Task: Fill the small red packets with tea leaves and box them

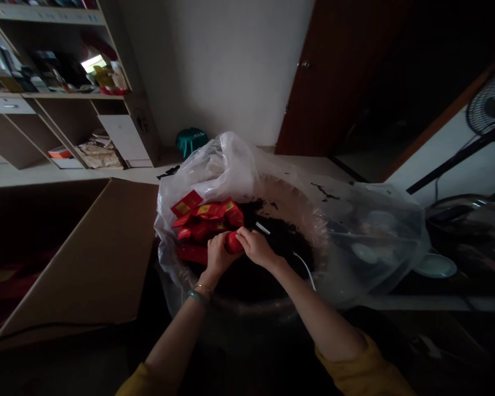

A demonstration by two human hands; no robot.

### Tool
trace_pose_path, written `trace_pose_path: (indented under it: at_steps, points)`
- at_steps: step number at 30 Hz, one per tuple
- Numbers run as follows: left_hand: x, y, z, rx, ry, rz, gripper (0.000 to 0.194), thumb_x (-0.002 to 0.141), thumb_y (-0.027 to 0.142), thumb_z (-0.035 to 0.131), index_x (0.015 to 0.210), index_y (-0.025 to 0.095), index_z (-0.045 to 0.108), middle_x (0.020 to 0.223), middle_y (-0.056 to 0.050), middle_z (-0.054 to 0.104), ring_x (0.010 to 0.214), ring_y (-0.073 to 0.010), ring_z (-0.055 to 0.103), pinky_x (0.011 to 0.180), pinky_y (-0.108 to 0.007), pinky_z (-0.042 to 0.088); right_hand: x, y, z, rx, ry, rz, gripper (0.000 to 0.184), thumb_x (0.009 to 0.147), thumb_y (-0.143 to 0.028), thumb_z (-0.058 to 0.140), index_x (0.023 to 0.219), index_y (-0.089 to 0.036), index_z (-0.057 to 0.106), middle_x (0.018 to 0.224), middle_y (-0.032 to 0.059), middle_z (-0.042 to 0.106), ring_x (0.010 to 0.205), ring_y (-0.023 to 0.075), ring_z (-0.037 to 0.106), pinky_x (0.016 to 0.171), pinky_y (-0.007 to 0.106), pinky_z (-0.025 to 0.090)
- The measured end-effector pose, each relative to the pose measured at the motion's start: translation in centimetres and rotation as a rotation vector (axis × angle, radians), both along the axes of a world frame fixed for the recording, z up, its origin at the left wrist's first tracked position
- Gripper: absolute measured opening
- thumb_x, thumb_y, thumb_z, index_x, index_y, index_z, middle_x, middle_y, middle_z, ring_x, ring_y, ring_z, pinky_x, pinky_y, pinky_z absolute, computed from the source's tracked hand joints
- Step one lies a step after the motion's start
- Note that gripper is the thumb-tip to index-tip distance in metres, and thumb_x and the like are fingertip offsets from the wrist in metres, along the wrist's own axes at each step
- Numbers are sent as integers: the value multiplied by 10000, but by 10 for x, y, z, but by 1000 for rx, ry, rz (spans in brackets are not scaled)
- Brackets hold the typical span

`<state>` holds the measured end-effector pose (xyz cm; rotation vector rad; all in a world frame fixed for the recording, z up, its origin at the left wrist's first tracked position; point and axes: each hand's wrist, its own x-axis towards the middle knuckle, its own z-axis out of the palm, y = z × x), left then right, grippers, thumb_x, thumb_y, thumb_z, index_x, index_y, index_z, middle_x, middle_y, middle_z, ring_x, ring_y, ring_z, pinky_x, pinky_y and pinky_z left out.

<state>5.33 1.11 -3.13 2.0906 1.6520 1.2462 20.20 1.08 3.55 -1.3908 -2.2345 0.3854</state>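
Note:
My left hand and my right hand are closed around one small red packet, left hand at its near left side, right hand at its upper right. Below them, dark loose material, possibly dried leaves, fills a wide round container lined with clear plastic. Several red packets with gold labels are heaped at the left in this container. A small flat pale strip lies on the dark material, and a thin white curved handle or cord sticks out at the right.
An open cardboard box with red packets inside stands at the left. Clear plastic sheeting spreads to the right, near a pale dish. Behind are shelves, a green bin, a brown door and a fan.

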Motion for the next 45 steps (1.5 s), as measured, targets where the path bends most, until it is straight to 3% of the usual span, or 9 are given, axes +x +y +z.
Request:
trace_pose_path:
  at_steps: [6, 10, 18, 25, 28, 32, 37, 40, 45]
  points:
    - [2, 0, -2, 57, -3, -32, 520, 589, 337, 803, 1043, 202, 587, 951, -75, 664, 871, -255, 619, 792, -383, 469, 2, -2, 1, -107, 266, 81, 121, 849, -256, 565, 945, -200, 613, 826, 33, 696, 734, 180, 641, 697, 268, 461]
    - [-1, 2, -4, 89, -4, 2, 510, 614, 322, 782, 1067, 202, 581, 963, -74, 658, 892, -255, 599, 821, -386, 470, -3, -7, -2, 11, 417, -67, 169, 798, -220, 609, 962, -199, 638, 953, 70, 698, 849, 197, 646, 769, 306, 488]
    - [-1, -2, 2, 87, 84, -43, 376, 689, 257, 710, 1042, 174, 614, 940, -78, 681, 859, -243, 597, 853, -397, 446, -19, -5, 4, -186, 184, -123, 229, 863, -317, 577, 703, -190, 682, 705, 43, 717, 673, 184, 653, 643, 263, 423]
    - [0, -2, 3, -96, -213, -215, 597, 659, 330, 742, 1202, 188, 540, 1123, -89, 669, 976, -222, 636, 866, -336, 488, -5, 1, -5, 44, 145, -72, 210, 880, -183, 543, 715, -183, 672, 747, 53, 704, 739, 174, 636, 765, 293, 434]
    - [0, -1, 2, -190, -273, -203, 525, 667, 316, 728, 1156, 188, 586, 969, -47, 711, 828, -184, 657, 760, -280, 507, 2, -1, -8, 112, 251, 46, 129, 848, -140, 577, 782, -181, 680, 880, 60, 683, 813, 162, 626, 763, 278, 464]
    - [0, -1, 2, -249, -193, -223, 235, 630, 259, 717, 826, 148, 649, 661, 22, 646, 583, -115, 555, 566, -203, 424, 3, -5, -7, 68, 282, 227, 105, 816, -109, 618, 764, -178, 677, 837, 35, 671, 750, 143, 622, 704, 261, 479]
    - [0, 1, 3, -246, -256, -183, 166, 599, 211, 682, 720, 146, 587, 589, 65, 559, 548, -77, 453, 516, -172, 344, 1, -11, -2, 288, 243, 134, 82, 815, -180, 658, 887, -199, 692, 873, 41, 709, 868, 194, 596, 831, 352, 444]
    - [-1, 1, 3, -232, -288, -183, 174, 588, 197, 660, 733, 152, 574, 604, 65, 558, 556, -78, 443, 527, -177, 345, 2, -14, 0, 348, 82, 52, 229, 778, -307, 719, 979, -200, 698, 899, 66, 725, 978, 257, 554, 876, 432, 389]
    - [-1, 0, 5, -247, -276, -176, 148, 587, 187, 632, 706, 152, 551, 599, 63, 528, 571, -80, 439, 547, -182, 340, 1, -12, -4, 261, -135, 104, 202, 808, -378, 684, 734, -191, 700, 807, 67, 723, 1042, 262, 537, 911, 435, 341]
